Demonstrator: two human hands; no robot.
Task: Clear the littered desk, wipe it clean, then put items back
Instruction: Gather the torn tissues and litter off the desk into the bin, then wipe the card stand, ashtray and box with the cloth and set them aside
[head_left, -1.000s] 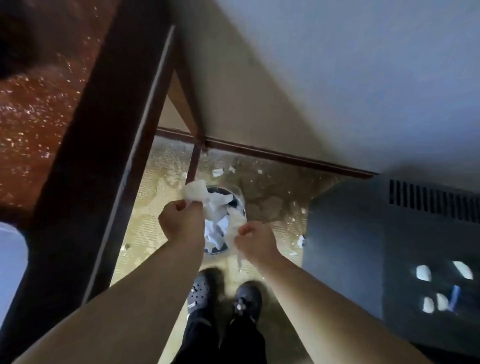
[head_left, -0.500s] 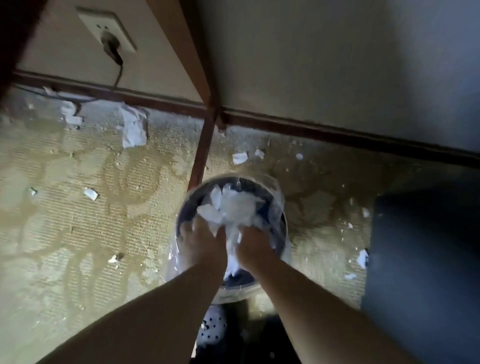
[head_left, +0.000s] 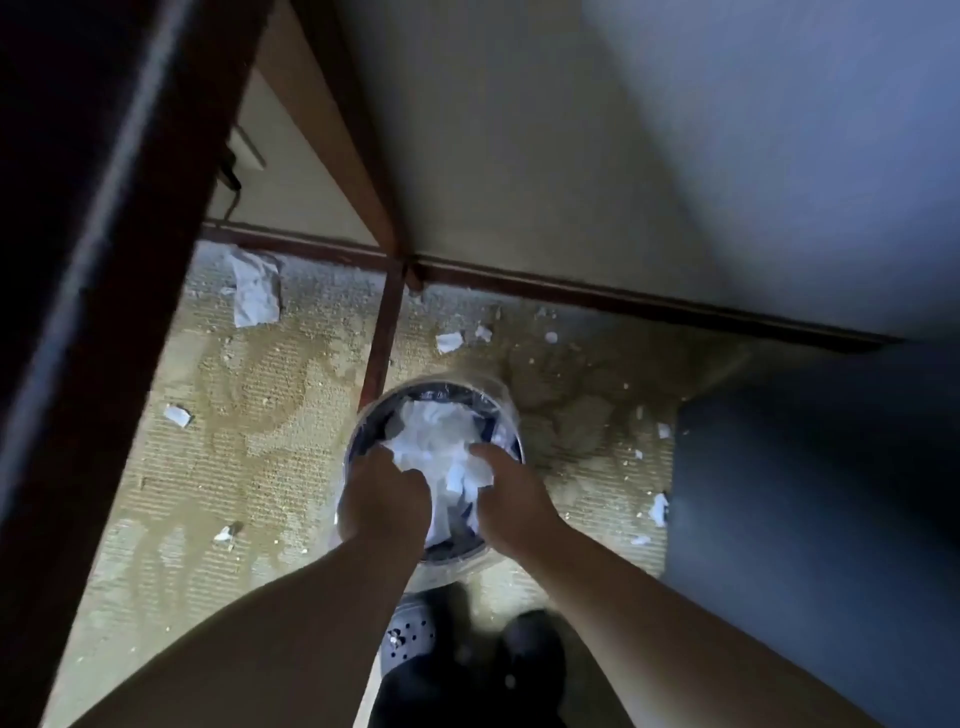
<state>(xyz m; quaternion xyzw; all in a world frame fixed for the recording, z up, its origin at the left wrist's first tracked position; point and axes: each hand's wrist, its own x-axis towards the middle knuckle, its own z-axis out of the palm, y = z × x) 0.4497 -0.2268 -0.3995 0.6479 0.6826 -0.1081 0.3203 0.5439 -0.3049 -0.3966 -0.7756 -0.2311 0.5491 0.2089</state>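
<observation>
From the head camera I see the round waste bin (head_left: 506, 415) on the carpet (head_left: 260, 426), just in front of my shoes. My left hand (head_left: 382, 501) and right hand (head_left: 511, 499) press down on the crumpled white paper (head_left: 431, 441) inside it, fingers curled; whether they actually grip it I cannot tell. Beyond the bin, paper scraps (head_left: 449, 341) lie by the baseboard.

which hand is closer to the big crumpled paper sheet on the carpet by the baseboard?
Left. The left hand is in the waste bin, on the side facing the paper sheet, which lies further left near the wall. The right hand is in the bin's opposite side, farther away.
</observation>
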